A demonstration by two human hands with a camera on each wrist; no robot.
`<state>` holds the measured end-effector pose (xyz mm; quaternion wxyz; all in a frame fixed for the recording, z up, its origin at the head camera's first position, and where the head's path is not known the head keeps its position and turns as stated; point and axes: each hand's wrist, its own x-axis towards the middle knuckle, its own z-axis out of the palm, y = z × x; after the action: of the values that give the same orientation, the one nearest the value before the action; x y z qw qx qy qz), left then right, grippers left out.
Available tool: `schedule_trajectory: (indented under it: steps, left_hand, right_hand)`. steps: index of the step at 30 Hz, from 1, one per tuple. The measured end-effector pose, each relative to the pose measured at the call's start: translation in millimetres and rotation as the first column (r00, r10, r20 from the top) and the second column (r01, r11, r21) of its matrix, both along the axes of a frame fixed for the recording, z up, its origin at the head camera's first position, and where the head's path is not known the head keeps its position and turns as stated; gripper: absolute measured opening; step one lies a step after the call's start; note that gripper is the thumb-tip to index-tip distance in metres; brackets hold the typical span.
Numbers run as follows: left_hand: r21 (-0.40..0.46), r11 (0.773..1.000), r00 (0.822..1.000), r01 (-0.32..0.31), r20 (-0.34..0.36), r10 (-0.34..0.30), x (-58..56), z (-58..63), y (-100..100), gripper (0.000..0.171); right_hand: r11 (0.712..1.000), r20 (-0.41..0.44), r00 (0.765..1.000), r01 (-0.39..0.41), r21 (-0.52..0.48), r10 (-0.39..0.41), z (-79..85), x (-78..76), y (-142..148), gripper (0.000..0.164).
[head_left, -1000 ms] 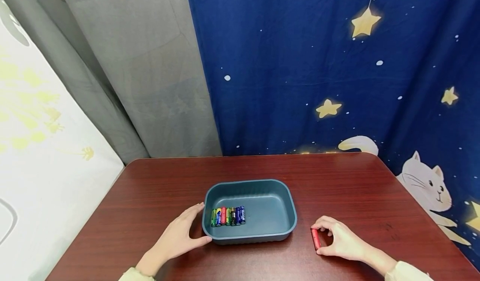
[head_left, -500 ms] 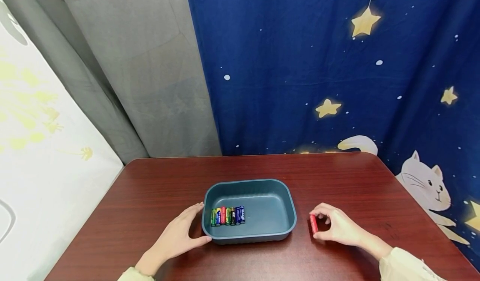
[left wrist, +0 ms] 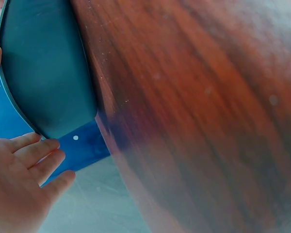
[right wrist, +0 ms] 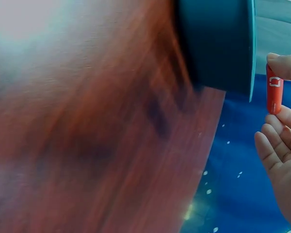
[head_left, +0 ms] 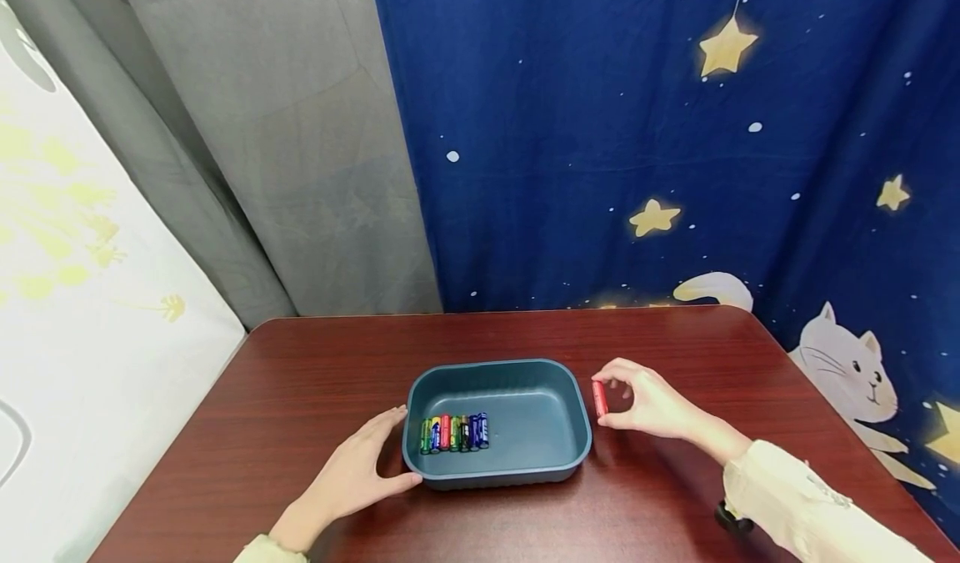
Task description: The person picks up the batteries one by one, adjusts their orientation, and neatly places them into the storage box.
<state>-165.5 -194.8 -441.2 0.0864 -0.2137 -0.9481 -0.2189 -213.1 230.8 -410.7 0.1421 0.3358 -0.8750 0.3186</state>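
My right hand pinches a red battery between thumb and fingertips, just off the right side of a blue-green plastic bin. The right wrist view shows the battery held by its two ends, beside the bin's wall. At the bin's left end, my left hand rests its fingertips and thumb against the rim, fingers spread and fairly straight. Inside the bin, along the left, several batteries in green, blue, red and black lie side by side in a row.
The bin stands on a dark red-brown wooden table. Behind the table hang a grey curtain and a blue curtain with stars. A white patterned cloth is at the left. Something small and black shows at the right sleeve.
Holding the red battery, my right hand has moved up and left from the table toward the bin's right rim. The left hand and the row of batteries have stayed put.
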Motion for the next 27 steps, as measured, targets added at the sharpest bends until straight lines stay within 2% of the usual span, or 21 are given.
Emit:
schedule_trajectory:
  steps: [5,10,13,21,27]
  left_hand:
    - [0.000,1.000,1.000,-0.003,0.009,0.003,-0.5,0.4,-0.5,0.088]
    - [-0.005,1.000,1.000,-0.006,0.014,0.006,-0.7,-0.2,-0.8,0.088]
    - [-0.005,1.000,1.000,-0.006,0.011,0.006,-0.7,-0.4,-0.6,0.088]
    - [0.003,1.000,1.000,0.000,0.001,0.000,-0.5,-0.4,-0.4,0.088]
    - [0.006,1.000,1.000,0.000,0.000,0.000,0.5,-0.5,-0.1,0.088]
  right_hand:
    - [1.000,0.009,1.000,-0.010,0.005,0.009,7.7,-10.8,-17.3,0.047]
    - [0.998,0.041,0.997,-0.058,-0.004,0.058,8.8,-17.3,-35.1,0.046]
    - [0.997,0.062,0.995,-0.080,-0.007,0.081,7.0,-19.0,-44.3,0.046]
    - [0.997,0.147,0.986,-0.079,0.002,0.078,-1.7,-21.0,-64.5,0.048]
    - [0.995,0.158,0.983,-0.091,-0.026,0.094,-9.7,-23.4,-77.9,0.047]
